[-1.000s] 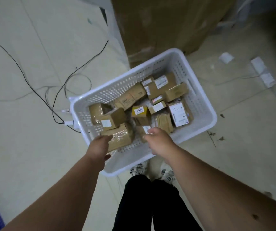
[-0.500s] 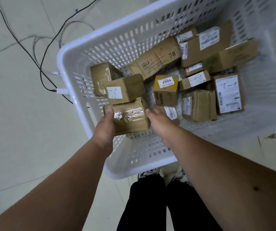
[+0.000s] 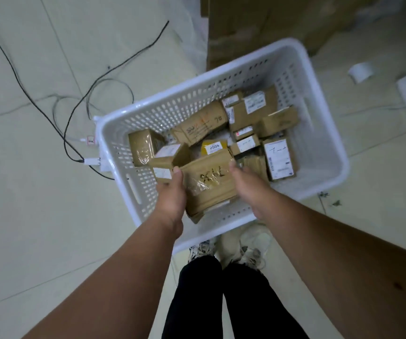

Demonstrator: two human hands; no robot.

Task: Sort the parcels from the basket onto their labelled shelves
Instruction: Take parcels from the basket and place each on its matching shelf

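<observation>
A white perforated basket sits on the floor and holds several brown cardboard parcels. Between my hands is a taped brown parcel with black handwriting on its top face, lifted above the basket's near end. My left hand grips its left side with the thumb on top. On its right side my right hand holds it, fingers curled under. Behind it lie a parcel with a yellow "2004" label and a white-labelled parcel.
Black and white cables and a plug lie on the floor left of the basket. A large cardboard box stands behind it. White paper rolls lie at the right. My feet stand at the basket's near rim.
Both hands have lifted the taped parcel out of the pile and turned it, so its handwritten face now shows. My head has pulled back from the basket.
</observation>
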